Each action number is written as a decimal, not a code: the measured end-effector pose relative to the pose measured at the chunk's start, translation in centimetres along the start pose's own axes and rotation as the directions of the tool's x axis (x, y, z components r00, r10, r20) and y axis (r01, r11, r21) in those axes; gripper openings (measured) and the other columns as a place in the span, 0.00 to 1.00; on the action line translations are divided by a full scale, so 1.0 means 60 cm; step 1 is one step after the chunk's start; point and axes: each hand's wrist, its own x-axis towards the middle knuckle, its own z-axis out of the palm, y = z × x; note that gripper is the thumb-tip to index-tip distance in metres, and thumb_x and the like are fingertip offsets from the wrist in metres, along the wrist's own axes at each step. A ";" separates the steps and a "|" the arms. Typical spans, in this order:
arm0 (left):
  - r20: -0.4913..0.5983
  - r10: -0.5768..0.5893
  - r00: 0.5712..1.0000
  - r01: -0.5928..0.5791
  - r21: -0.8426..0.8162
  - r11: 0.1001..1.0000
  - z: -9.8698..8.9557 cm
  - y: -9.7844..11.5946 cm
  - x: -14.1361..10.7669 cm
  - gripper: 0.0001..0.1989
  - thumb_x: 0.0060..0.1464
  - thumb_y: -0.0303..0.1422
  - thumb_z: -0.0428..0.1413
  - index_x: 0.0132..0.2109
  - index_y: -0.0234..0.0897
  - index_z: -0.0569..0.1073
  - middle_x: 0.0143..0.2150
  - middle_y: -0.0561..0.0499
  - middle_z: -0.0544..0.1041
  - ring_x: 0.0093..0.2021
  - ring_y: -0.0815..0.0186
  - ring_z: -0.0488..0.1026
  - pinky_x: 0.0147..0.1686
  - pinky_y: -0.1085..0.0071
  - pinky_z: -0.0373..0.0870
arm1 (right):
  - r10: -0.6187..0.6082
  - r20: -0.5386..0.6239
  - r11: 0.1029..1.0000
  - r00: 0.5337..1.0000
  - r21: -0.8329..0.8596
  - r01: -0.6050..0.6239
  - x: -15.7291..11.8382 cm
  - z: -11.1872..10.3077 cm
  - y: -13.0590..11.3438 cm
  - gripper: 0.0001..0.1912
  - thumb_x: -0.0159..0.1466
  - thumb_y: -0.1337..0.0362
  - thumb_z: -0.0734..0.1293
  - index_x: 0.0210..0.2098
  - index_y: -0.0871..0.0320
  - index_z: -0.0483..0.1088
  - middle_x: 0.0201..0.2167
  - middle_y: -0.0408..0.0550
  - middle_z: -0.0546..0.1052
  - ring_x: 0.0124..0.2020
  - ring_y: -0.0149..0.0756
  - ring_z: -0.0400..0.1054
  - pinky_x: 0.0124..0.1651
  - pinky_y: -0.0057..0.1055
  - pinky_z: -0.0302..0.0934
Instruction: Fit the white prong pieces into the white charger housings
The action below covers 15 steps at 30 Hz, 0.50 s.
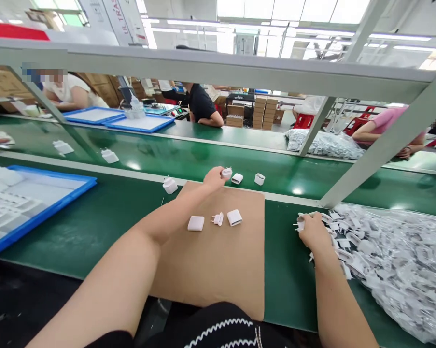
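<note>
Green table (pixel 286 280), smooth-topped, in a bright workshop hall; on it one rectangular brown cardboard sheet (pixel 210 270), the landmark for all places below.
- Right of the sheet: clear plastic bag (pixel 402 266), heaped with small white plastic plug parts.
- Between sheet and bag, at the heap's left edge: right hand (pixel 312 229), fingertips pinching a white pronged plug part (pixel 300 223).
- On the sheet, left to right: white rounded-square plastic block (pixel 196 223); white two-pin plug insert (pixel 218 219), lying on its side; white hollow housing (pixel 234 217), open end toward the near side.
- Well left of the sheet: blue-rimmed tray (pixel 69 186), holding rows of white pieces.
- At the sheet's far left corner: white plug adapter (pixel 170 185).
- Just beyond the sheet's far edge: left hand (pixel 216 177), fingers closed on a white plastic piece with pins (pixel 226 172).
- Beyond the sheet, on a green belt (pixel 312 174), right of the left hand: two white open-ended housings (pixel 237 179), apart.
- Farther left on the belt: two white adapters (pixel 110 155).
- Farthest beyond the sheet: two blue-edged trays (pixel 141 123), seated co-workers (pixel 204 105), stacked brown cartons (pixel 264 112).
</note>
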 end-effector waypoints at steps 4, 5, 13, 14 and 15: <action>-0.044 -0.155 0.987 0.159 0.126 0.979 -0.007 -0.033 0.071 0.13 0.54 0.31 0.62 0.47 0.35 0.75 0.49 0.41 0.80 0.51 0.54 0.75 0.49 0.65 0.69 | -0.082 -0.038 0.986 0.996 0.143 0.087 0.006 0.015 0.002 0.22 0.60 0.76 0.65 0.51 0.58 0.79 0.59 0.62 0.66 0.41 0.43 0.76 0.43 0.37 0.67; -0.063 -0.183 0.981 0.191 0.149 0.970 -0.007 -0.039 0.075 0.16 0.52 0.31 0.63 0.49 0.34 0.74 0.50 0.39 0.80 0.53 0.51 0.75 0.50 0.63 0.69 | -0.096 -0.051 0.981 0.994 0.163 0.103 0.005 0.017 0.001 0.22 0.60 0.77 0.66 0.51 0.58 0.80 0.61 0.63 0.64 0.42 0.44 0.77 0.44 0.37 0.67; -0.030 0.229 0.973 -0.211 0.287 0.934 0.004 -0.004 0.045 0.44 0.49 0.33 0.66 0.70 0.33 0.60 0.75 0.33 0.55 0.75 0.41 0.48 0.72 0.51 0.45 | -0.183 -0.065 0.970 0.981 0.153 0.191 -0.010 0.025 -0.019 0.24 0.55 0.80 0.64 0.47 0.61 0.80 0.69 0.65 0.60 0.51 0.52 0.76 0.54 0.44 0.68; 0.093 0.255 0.962 -0.271 0.254 0.928 0.001 0.007 0.038 0.43 0.48 0.34 0.68 0.69 0.32 0.62 0.73 0.33 0.59 0.74 0.41 0.51 0.72 0.52 0.47 | -0.204 -0.117 0.961 0.972 0.166 0.222 -0.013 0.028 -0.021 0.24 0.54 0.80 0.64 0.47 0.61 0.79 0.68 0.65 0.62 0.53 0.54 0.75 0.57 0.45 0.67; 0.152 0.237 0.959 -0.269 0.248 0.930 -0.002 0.017 0.031 0.40 0.47 0.35 0.68 0.66 0.32 0.66 0.69 0.34 0.65 0.70 0.44 0.58 0.70 0.55 0.52 | -0.221 -0.192 0.946 0.956 0.195 0.258 -0.013 0.031 -0.023 0.24 0.53 0.79 0.64 0.47 0.60 0.78 0.65 0.65 0.65 0.56 0.55 0.74 0.60 0.46 0.66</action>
